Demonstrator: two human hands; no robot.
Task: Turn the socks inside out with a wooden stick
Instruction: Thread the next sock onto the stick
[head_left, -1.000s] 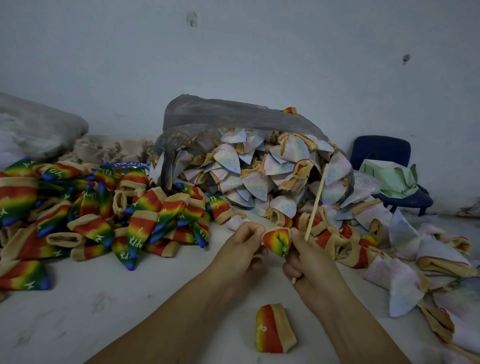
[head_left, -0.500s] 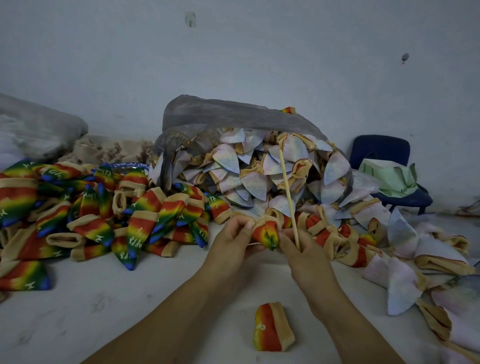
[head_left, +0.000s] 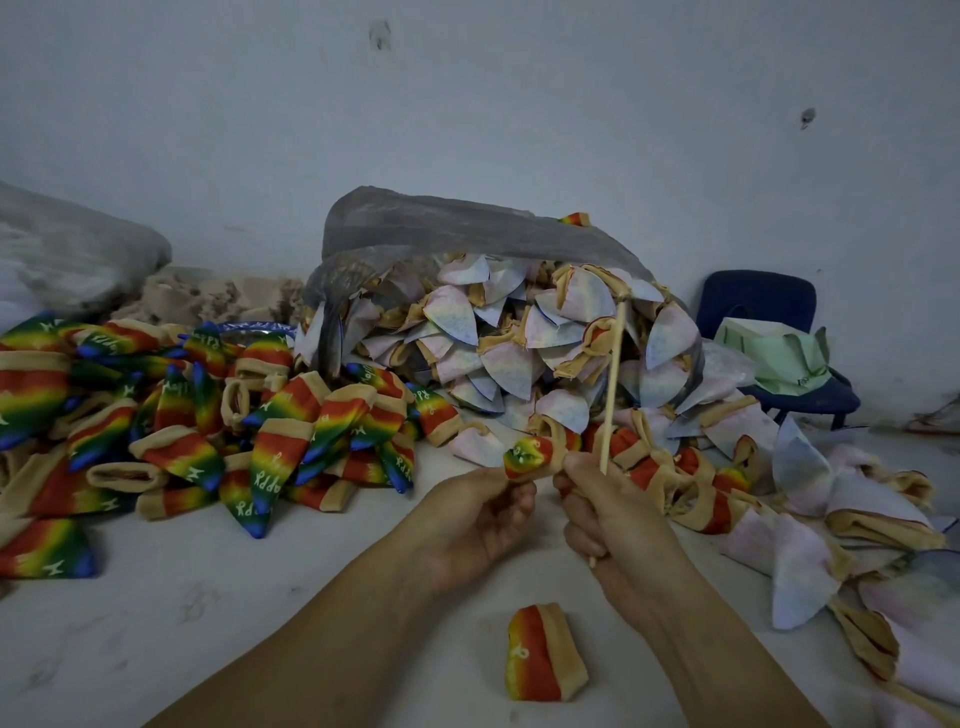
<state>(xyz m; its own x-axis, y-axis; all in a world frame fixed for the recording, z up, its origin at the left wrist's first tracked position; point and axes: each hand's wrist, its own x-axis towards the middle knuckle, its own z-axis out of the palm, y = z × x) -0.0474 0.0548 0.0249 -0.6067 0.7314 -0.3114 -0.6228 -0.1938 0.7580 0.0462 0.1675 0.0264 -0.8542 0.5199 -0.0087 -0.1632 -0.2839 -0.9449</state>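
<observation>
A small rainbow sock (head_left: 532, 457) with a tan cuff is held between my two hands in the middle of the view. My left hand (head_left: 483, 514) pinches its left, coloured end. My right hand (head_left: 608, 514) pinches the cuff side and also grips a thin wooden stick (head_left: 613, 384), which points up and slightly right; its lower tip pokes out under my palm. Another rainbow sock (head_left: 545, 654) lies flat on the white surface just in front of me.
A pile of rainbow socks (head_left: 197, 415) covers the left. A grey plastic bag (head_left: 467, 228) spills pale inside-out socks (head_left: 519, 343) at centre back, and more trail to the right (head_left: 810, 519). A blue chair (head_left: 763, 332) with a green bag stands by the wall.
The stick has swung from leaning left to standing nearly upright, tilted right. The sock between my hands has turned, showing more of its rainbow side, and both hands sit slightly lower.
</observation>
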